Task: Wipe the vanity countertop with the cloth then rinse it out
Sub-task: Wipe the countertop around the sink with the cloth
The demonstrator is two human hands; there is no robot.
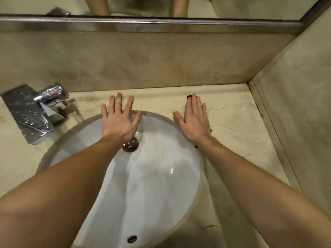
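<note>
My right hand (194, 120) lies flat, fingers together, on the beige marble countertop (236, 126) to the right of the sink. It presses down a dark cloth (189, 96) that is almost wholly hidden under it; only small dark bits show past the fingertips and beside the wrist. My left hand (119, 117) is open with fingers spread, resting over the far rim of the white oval sink (154, 179), and holds nothing.
A chrome faucet (49, 98) on a wet metal plate stands at the back left. The drain (130, 144) sits just below my left wrist. A stone backsplash and a mirror (143, 6) close the back, and a wall (295, 108) bounds the counter on the right.
</note>
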